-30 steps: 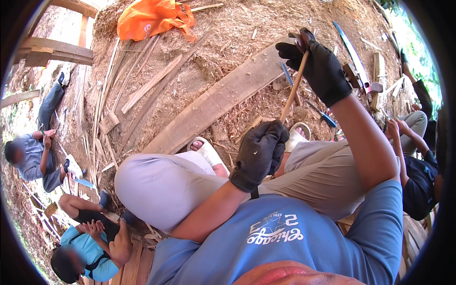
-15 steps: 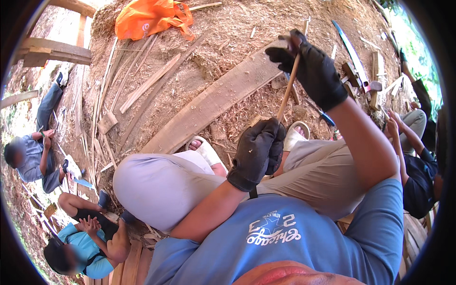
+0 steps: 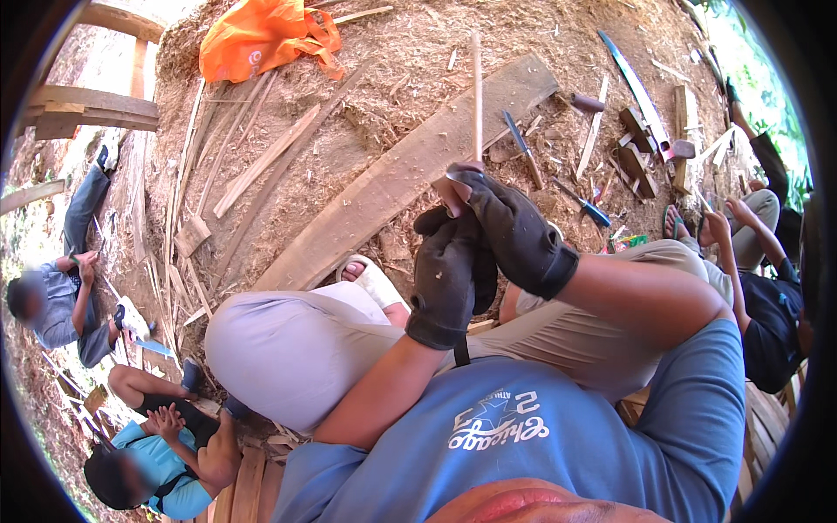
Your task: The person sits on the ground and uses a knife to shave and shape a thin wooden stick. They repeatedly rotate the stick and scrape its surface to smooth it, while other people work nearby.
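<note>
Left hand (image 3: 445, 270): in the head view, it wears a dark glove and is closed around the near end of the thin stick (image 3: 477, 96); this end is hidden.
Right hand (image 3: 523, 227): also in a dark glove, it touches the left hand and pinches a small brown piece (image 3: 452, 193), which lies against the stick.
Stick: it is between the hands at its near part, and its pale far part points away from the body, crossing in view over the wide plank (image 3: 384, 166).
Plank: it lies on the ground, slanting from near left to far right, with wood shavings on it.
Left ground: several thin wood strips (image 3: 270, 161) lie here, and the orange bag (image 3: 268, 39) is at the far side.
Right ground: a long blade with blue edge (image 3: 632, 87), two dark wooden blocks (image 3: 641, 131) and a tool with blue handle (image 3: 595, 213) lie among shavings.
Co-workers: at the near left, one person in a turquoise shirt (image 3: 187, 497) sits with hands together; another in a grey-blue shirt (image 3: 57, 301) sits farther left. On the right, a person in a dark shirt (image 3: 772, 331) has both hands raised in front.
</note>
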`<state>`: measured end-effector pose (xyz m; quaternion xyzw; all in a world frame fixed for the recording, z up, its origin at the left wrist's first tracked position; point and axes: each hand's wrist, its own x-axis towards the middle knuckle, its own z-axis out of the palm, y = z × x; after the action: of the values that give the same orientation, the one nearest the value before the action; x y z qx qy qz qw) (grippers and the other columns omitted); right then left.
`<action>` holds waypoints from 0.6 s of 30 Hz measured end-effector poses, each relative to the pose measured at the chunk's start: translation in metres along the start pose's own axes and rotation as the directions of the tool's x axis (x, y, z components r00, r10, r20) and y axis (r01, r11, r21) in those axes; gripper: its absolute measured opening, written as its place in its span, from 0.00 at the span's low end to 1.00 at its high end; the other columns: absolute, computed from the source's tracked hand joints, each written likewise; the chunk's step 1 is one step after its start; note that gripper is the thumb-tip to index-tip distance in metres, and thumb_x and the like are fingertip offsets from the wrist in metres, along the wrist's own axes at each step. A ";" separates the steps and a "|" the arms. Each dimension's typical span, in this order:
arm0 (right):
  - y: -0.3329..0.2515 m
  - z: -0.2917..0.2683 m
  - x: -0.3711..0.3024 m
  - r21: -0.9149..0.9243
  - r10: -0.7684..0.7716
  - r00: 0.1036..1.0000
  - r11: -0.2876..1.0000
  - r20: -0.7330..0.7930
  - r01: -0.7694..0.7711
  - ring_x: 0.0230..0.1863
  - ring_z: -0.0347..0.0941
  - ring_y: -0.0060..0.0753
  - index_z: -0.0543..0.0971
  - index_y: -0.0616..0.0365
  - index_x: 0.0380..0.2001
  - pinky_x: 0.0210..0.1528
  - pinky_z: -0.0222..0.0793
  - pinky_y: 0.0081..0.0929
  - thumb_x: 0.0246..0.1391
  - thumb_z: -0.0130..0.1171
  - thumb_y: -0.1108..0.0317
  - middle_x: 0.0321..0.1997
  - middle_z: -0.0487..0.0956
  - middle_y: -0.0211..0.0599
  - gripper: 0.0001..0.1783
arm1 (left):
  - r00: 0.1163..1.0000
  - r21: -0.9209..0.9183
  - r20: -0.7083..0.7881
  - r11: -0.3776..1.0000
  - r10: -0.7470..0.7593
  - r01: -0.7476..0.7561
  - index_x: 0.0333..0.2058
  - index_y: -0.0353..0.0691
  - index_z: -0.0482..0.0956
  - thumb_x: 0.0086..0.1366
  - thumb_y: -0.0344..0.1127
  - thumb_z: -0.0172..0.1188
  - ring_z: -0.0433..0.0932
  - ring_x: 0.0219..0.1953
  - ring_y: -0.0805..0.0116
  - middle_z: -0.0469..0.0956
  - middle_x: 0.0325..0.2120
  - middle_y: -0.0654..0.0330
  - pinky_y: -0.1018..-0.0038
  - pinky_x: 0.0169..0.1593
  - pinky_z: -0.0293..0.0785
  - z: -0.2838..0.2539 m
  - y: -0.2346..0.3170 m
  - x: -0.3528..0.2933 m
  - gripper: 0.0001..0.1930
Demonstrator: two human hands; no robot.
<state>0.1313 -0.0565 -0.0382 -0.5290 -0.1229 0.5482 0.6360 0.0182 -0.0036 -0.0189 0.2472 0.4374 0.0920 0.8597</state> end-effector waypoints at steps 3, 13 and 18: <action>-0.030 -0.009 -0.002 -0.318 0.052 0.998 0.947 -0.020 -0.056 0.50 0.82 0.32 0.73 0.63 0.57 0.52 0.75 0.28 0.75 0.46 0.54 0.45 0.82 0.38 0.23 | 0.992 -0.067 0.027 0.990 0.126 -0.124 0.50 0.40 0.80 0.75 0.33 0.50 0.75 0.24 0.77 0.78 0.30 0.67 0.82 0.28 0.72 0.002 -0.003 0.007 0.12; -0.093 -0.119 0.064 -0.049 -0.213 0.956 0.977 -0.201 0.207 0.59 0.81 0.46 0.65 0.59 0.69 0.56 0.75 0.33 0.75 0.39 0.52 0.62 0.81 0.54 0.29 | 0.977 0.288 0.153 0.952 -0.149 0.100 0.36 0.43 0.76 0.80 0.46 0.51 0.57 0.14 0.85 0.63 0.16 0.74 0.81 0.16 0.52 0.014 0.010 -0.014 0.15; -0.076 -0.100 0.063 -0.053 -0.118 0.964 0.993 -0.238 0.109 0.56 0.82 0.44 0.67 0.57 0.66 0.55 0.75 0.33 0.76 0.38 0.49 0.55 0.84 0.53 0.28 | 0.990 0.365 0.122 0.930 -0.078 0.028 0.35 0.44 0.77 0.80 0.43 0.52 0.57 0.14 0.85 0.63 0.16 0.74 0.81 0.16 0.52 0.007 0.005 -0.010 0.14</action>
<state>0.2713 -0.0464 -0.0442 -0.5961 -0.0859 0.4401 0.6660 0.0179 -0.0057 -0.0054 0.3953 0.3947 -0.0303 0.8289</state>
